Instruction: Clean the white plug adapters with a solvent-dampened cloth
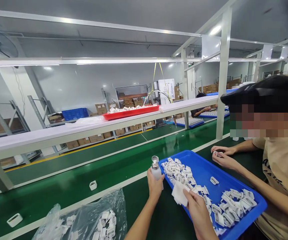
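In my left hand (154, 186) is a small whitish bottle (156, 170) with a metal pump top, held upright with the fingers wrapped round it. My right hand (198, 208) pinches a folded white cloth or wipe (180, 194) over the near left edge of a blue tray (201, 163). Many small white plastic parts (180, 170) lie in that tray, heaped along its left side and at its near right end. One white part (214, 180) rests alone near the middle.
At left, a clear plastic bag (84, 213) holds more white parts. Two single parts (93, 185) sit on the green belt (66, 176). A co-worker (281, 160) handles a small part at right. A red tray (131, 112) stands on the raised shelf (59, 135).
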Demonstrator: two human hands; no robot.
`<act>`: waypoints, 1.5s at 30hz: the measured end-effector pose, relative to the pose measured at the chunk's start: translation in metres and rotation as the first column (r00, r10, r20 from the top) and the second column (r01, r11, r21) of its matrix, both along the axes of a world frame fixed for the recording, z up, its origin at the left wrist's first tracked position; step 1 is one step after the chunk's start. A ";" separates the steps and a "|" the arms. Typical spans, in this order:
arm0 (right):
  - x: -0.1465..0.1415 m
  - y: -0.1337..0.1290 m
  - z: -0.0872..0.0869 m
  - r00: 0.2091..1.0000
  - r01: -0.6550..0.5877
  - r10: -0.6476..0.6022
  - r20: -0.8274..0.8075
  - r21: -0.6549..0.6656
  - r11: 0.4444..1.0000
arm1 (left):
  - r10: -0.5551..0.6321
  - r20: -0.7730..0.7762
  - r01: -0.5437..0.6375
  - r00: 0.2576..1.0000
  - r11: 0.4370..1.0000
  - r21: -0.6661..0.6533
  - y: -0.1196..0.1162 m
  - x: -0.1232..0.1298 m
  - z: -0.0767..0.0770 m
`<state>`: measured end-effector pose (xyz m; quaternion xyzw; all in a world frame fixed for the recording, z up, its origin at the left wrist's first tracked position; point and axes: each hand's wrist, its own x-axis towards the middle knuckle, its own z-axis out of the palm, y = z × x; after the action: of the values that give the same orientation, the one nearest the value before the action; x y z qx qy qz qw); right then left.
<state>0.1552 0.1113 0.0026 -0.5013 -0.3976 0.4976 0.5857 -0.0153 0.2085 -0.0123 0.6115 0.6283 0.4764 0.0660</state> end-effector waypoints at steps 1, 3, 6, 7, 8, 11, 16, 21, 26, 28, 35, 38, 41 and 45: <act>0.002 -0.001 -0.009 1.000 -0.004 0.004 -0.024 -0.035 0.999 | 0.014 0.032 -0.014 0.999 1.000 -0.004 0.007 0.000 -0.002; 0.001 -0.002 -0.026 0.997 -0.025 0.018 -0.069 -0.100 0.995 | 0.040 0.086 -0.039 0.995 0.999 -0.015 0.021 0.001 -0.004; -0.009 0.002 -0.045 0.989 -0.085 0.064 -0.136 -0.155 0.984 | 0.057 0.105 -0.053 0.993 0.998 -0.039 0.037 0.008 0.000; -0.016 0.004 -0.050 0.985 -0.104 0.079 -0.156 -0.157 0.982 | 0.058 0.098 -0.053 0.993 0.997 -0.054 0.039 0.010 0.001; -0.022 0.004 -0.053 0.980 -0.120 0.093 -0.174 -0.151 0.981 | 0.060 0.087 -0.054 0.994 0.996 -0.074 0.040 0.011 0.003; -0.042 0.003 -0.063 0.965 -0.166 0.135 -0.223 -0.125 0.978 | 0.087 0.027 -0.082 0.996 0.985 -0.152 0.024 0.000 0.011; -0.054 -0.009 -0.082 0.933 -0.252 0.200 -0.301 -0.146 0.957 | 0.012 -0.154 -0.053 0.988 0.964 -0.259 -0.058 -0.075 0.039; -0.045 -0.017 -0.092 0.923 -0.315 0.263 -0.281 -0.159 0.936 | -0.068 -0.382 -0.100 0.922 0.909 -0.404 -0.165 -0.153 0.050; -0.043 -0.019 -0.091 0.929 -0.344 0.315 -0.194 -0.143 0.928 | -0.061 -0.610 -0.226 0.790 0.896 -0.383 -0.224 -0.184 0.014; -0.043 -0.020 -0.091 0.942 -0.329 0.314 -0.118 -0.138 0.934 | -0.087 -0.674 -0.231 0.734 0.900 -0.369 -0.227 -0.188 -0.002; -0.041 -0.021 -0.091 0.951 -0.308 0.307 -0.031 -0.129 0.943 | -0.108 -0.799 -0.287 0.592 0.898 -0.334 -0.179 -0.191 -0.025; -0.042 -0.020 -0.089 0.950 -0.314 0.312 -0.028 -0.109 0.943 | -0.092 -0.805 -0.309 0.586 0.893 -0.327 -0.163 -0.178 -0.023; -0.042 -0.020 -0.088 0.950 -0.313 0.312 -0.026 -0.095 0.945 | -0.079 -0.772 -0.308 0.631 0.888 -0.343 -0.158 -0.160 -0.015; -0.042 -0.019 -0.087 0.946 -0.323 0.322 -0.022 -0.076 0.943 | -0.054 -0.698 -0.318 0.714 0.863 -0.392 -0.157 -0.147 -0.002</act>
<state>0.1128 0.0921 -0.0848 -0.4497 -0.4516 0.6042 0.4783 -0.1621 0.0515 -0.0146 0.6584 0.7492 0.0447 -0.0560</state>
